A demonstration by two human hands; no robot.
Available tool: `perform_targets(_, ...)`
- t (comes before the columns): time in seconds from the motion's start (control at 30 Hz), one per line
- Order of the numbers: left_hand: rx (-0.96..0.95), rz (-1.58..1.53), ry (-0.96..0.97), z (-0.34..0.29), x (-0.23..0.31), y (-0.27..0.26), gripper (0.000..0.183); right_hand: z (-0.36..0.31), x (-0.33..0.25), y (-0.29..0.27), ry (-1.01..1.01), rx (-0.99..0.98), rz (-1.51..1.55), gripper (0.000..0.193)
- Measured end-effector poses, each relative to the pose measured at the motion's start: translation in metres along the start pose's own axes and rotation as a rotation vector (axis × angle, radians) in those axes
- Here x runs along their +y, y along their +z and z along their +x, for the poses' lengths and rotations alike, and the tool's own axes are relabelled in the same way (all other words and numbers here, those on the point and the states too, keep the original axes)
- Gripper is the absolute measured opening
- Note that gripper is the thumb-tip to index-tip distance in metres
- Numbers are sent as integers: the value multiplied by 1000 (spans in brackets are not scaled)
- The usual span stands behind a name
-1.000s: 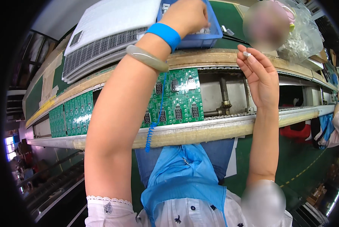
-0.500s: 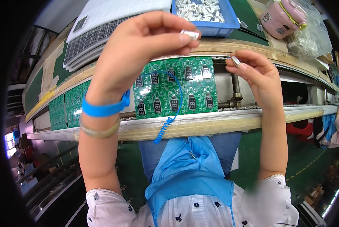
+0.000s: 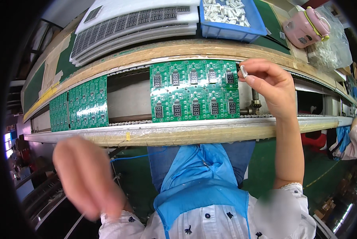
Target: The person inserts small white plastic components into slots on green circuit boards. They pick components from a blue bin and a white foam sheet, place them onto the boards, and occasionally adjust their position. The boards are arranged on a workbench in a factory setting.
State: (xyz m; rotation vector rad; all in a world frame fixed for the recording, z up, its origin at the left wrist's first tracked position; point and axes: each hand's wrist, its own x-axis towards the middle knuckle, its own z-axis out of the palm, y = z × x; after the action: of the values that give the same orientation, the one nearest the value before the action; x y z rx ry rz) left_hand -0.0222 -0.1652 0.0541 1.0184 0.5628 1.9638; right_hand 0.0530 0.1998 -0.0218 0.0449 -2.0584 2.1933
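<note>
Plug (image 3: 243,72) pinched in my right hand (image 3: 273,86); slack fingers (image 3: 262,67) could drop it. Near left hand (image 3: 84,175) blurred, I can't tell its grip!

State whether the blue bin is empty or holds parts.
Holds parts: many small white pieces lie loose inside the blue bin. The picture's upper edge crops it, so overall fullness cannot be told.

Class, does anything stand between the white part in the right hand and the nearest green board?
Nothing visible does: the white part, pinched in the right hand, appears just beside the green board; the left hand is at lower left.
</note>
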Motion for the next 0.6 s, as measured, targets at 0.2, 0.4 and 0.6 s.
perform_targets(0.2, 671, 404, -128, -11, -51, 8, 19, 14, -12, 15, -300, -45, -855, 46)
perform_targets(0.4, 761, 432, -327, -11, -68, 4, 22, 20, -16, 36, -294, -123, -1246, 43)
perform_targets(0.6, 761, 372, -274, -18, -72, -2, 23, 18, -19, 49, -277, -147, -1393, 46)
